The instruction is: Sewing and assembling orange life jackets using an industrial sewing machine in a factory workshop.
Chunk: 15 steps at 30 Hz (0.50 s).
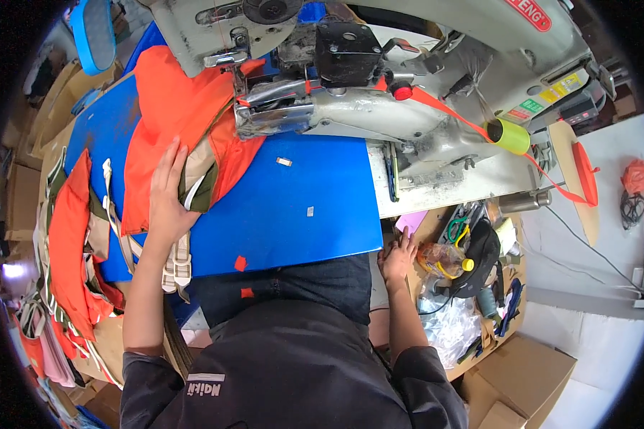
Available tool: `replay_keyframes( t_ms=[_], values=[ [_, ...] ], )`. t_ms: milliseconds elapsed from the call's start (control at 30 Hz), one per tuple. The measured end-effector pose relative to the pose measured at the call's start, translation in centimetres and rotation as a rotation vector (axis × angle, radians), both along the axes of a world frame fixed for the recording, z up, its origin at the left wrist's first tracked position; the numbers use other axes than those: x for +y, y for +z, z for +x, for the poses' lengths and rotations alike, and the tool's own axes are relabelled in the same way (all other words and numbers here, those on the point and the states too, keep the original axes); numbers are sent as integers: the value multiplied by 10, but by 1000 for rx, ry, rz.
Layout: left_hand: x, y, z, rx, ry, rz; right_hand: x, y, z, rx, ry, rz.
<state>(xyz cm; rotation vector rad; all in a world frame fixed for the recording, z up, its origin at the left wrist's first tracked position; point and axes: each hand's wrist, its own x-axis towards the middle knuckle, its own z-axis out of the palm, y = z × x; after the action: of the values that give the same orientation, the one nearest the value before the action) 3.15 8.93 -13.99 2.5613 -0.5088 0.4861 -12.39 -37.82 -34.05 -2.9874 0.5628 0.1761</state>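
My left hand [167, 204] lies flat on an orange fabric piece [166, 107] with beige and olive parts. Its fingers are stretched out, with the thumb on the olive part. The far side of this piece reaches the sewing machine's head [275, 107]. Beige webbing straps with buckles [179, 266] hang below my left wrist. Empty of any visible object, my right hand [397, 259] rests with fingers spread beside the blue table's right front corner, its fingertips by a pink card [411, 222]. A plastic bottle with a yellow cap [444, 261] stands close to its right.
More orange sewn pieces [71, 250] hang over the left edge of the blue tabletop [300, 207]. Orange binding tape [444, 107] runs from a reel [585, 175] through a yellow-green ring [509, 136] to the machine. A black cap [481, 259], scissors [459, 230] and clear plastic bags [447, 325] crowd the right-hand shelf.
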Motion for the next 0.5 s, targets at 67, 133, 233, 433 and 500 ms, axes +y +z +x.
replay_keyframes(
  t_ms=[67,133,233,433,500],
  values=[
    [1,1,-1,4,8,19,2,0,0,-4,8,-8],
    [0,2,-1,5,7,20,3,0,1,23,6,-23],
    [-1,2,-1,0,3,18,3,-4,0,-18,15,-28],
    [0,2,-2,10,12,29,7,4,2,63,-18,-14],
    [0,2,-2,8,9,28,7,5,2,57,-21,-6]
  ],
)
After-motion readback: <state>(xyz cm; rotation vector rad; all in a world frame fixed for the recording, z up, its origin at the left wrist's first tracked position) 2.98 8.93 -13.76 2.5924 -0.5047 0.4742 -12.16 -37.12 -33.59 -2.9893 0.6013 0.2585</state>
